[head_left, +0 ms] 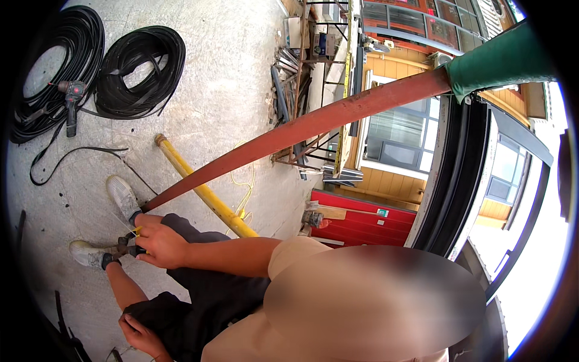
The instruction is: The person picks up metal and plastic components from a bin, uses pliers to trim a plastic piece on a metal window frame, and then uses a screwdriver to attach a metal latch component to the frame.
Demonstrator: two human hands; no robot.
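Neither my left hand nor my right hand shows. Close by is another person in a beige top, black shorts and pale shoes, bent over and lying sideways across the picture. One hand of this person is closed around a dark tool with a bit of yellow beside it; its kind is partly hidden by the fingers. The person's other hand rests by the knee. A red-brown beam runs from beside one shoe to a green-wrapped part at upper right.
Two black coils lie on the concrete floor at upper left, with a dark cordless power tool on one. A yellow pole and a yellow cord lie near the person. Metal racking and a red door stand beyond.
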